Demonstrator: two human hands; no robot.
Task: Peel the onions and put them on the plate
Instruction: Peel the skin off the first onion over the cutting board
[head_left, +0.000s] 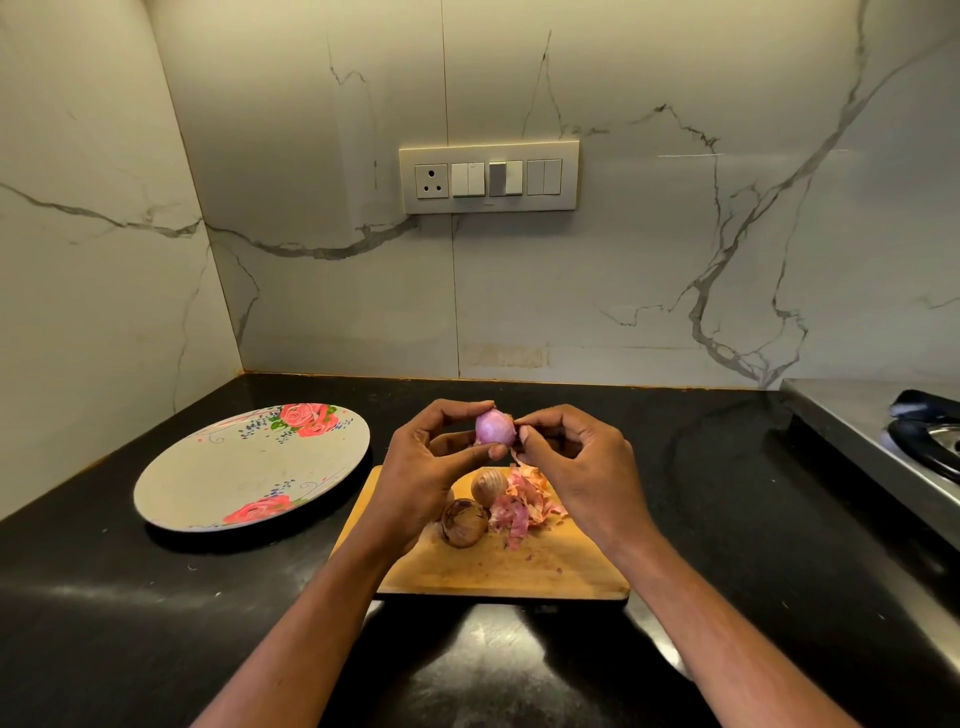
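Note:
My left hand (426, 462) holds a small, mostly peeled purple onion (494, 427) between thumb and fingers, above the far end of the wooden cutting board (493, 571). My right hand (576, 457) pinches a strip of skin at the onion's right side. Two unpeeled brown onions lie on the board, one (464, 522) nearer me and one (488, 486) behind it. A heap of pink onion peels (524, 504) lies beside them. The floral plate (244, 467) sits to the left with nothing on it.
The black countertop (156, 623) meets marble walls at the back and left. A steel gas stove (893, 441) stands at the right edge. A switch panel (488, 179) is mounted on the back wall.

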